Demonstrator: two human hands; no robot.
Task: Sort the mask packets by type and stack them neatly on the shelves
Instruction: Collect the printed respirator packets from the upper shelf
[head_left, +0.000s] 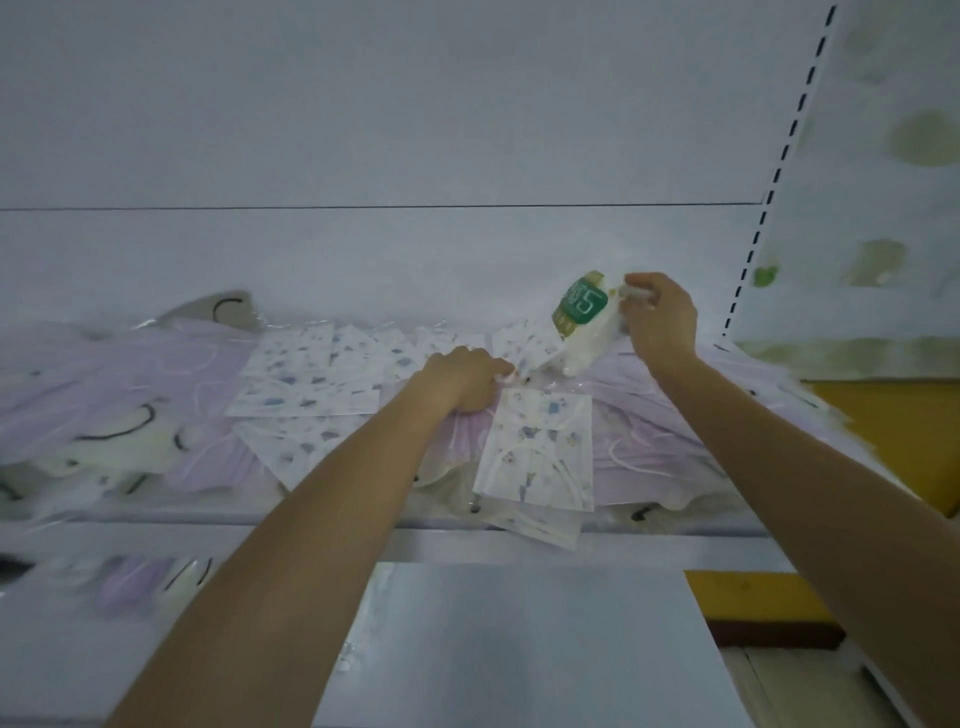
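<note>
Many mask packets lie mixed on a white shelf (156, 530). My right hand (661, 318) pinches the top corner of a white packet with a green label (583, 322) and holds it lifted and tilted over the pile. My left hand (462, 383) is curled over the pile just left of it, fingers gripping the edge of a clear printed-mask packet (522, 347). Another white printed packet (537, 449) lies below my hands. Lilac mask packets (135, 374) spread left and right (654, 441). White masks with black curved marks (114, 441) sit at the left.
The shelf's white back panel (363, 130) rises behind the pile. A slotted upright (779, 156) stands at the right, with blurred green packets (883, 208) beyond it. A lower shelf (519, 649) holds more packets (135, 577) at the left. A yellow surface (893, 415) shows right.
</note>
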